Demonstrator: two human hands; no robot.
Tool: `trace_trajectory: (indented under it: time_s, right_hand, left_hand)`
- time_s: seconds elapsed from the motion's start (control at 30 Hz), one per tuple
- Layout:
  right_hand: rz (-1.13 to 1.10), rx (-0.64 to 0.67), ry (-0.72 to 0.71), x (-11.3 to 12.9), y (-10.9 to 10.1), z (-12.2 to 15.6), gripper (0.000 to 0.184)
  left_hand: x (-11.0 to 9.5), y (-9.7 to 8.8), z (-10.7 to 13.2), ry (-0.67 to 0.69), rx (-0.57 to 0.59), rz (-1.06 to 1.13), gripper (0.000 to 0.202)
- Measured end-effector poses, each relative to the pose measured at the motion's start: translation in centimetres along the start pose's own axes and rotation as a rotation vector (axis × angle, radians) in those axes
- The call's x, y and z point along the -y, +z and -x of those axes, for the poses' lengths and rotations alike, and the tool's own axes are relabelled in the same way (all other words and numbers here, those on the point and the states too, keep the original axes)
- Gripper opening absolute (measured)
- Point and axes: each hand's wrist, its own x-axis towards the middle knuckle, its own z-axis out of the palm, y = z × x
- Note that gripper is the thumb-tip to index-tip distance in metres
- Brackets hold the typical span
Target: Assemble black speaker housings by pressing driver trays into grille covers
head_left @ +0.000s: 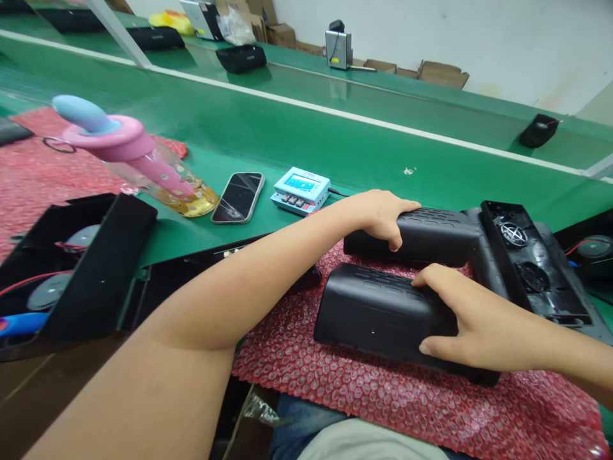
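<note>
My right hand [462,316] grips the near black plastic speaker housing [378,306], thumb on its front side and fingers over the slotted top. Behind it lies a second slotted black housing [440,233]. My left hand [383,214] is on that one's left end, its thumb on the near side and most other fingers hidden behind. Both housings rest on red bubble wrap [330,383]. Touching their right side is another long black part [491,265], beside an open black speaker panel [524,265] with a round driver.
At left stand a pink-lidded bottle [129,144], a phone [238,198] and a small blue device [301,188] with a lit screen. An open black casing [86,262] with wired speakers lies nearer. Beyond a white rail, a green conveyor [306,83] carries black speakers [241,57].
</note>
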Motion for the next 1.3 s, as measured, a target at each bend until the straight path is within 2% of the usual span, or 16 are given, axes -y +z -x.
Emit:
trace_trajectory:
  time_s: [0.17, 0.23, 0.37, 0.57, 0.83, 1.1, 1.2, 1.3]
  right_hand:
    - [0.085, 0.009, -0.025, 1.1, 0.1, -1.1, 0.048]
    - [0.048, 0.057, 0.014, 1.5, -0.1, -1.8, 0.047]
    - [-0.069, 0.171, 0.117, 1.8, -0.7, -3.0, 0.057]
    - [-0.084, 0.121, 0.137, 1.6, -0.4, -3.5, 0.056]
    - [-0.053, 0.115, 0.119, 1.9, -0.2, -3.1, 0.053]
    - [0.056, 0.134, 0.1, 3.3, -0.2, -3.1, 0.051]
    - [0.045, 0.144, 0.089, 3.4, -0.3, -3.1, 0.059]
    - [0.014, 0.151, 0.028, 3.0, -0.1, -3.1, 0.079]
  left_hand:
    - [0.1, 0.1, 0.1, 0.017, -0.01, 0.014, 0.096]
    - [0.0, 0.1, 0.2, 0.021, -0.011, 0.005, 0.096]
    - [-0.2, -0.1, 0.5, 0.011, -0.002, -0.018, 0.096]
    - [-0.2, -0.1, 0.5, 0.02, 0.005, -0.003, 0.096]
    - [-0.2, -0.2, 0.4, 0.014, 0.021, -0.017, 0.096]
    - [0.0, -0.2, 0.2, 0.015, 0.043, -0.011, 0.098]
    - [0.0, -0.2, 0.2, 0.013, 0.042, -0.012, 0.099]
    - [-0.1, -0.2, 0.3, 0.012, 0.041, -0.017, 0.099]
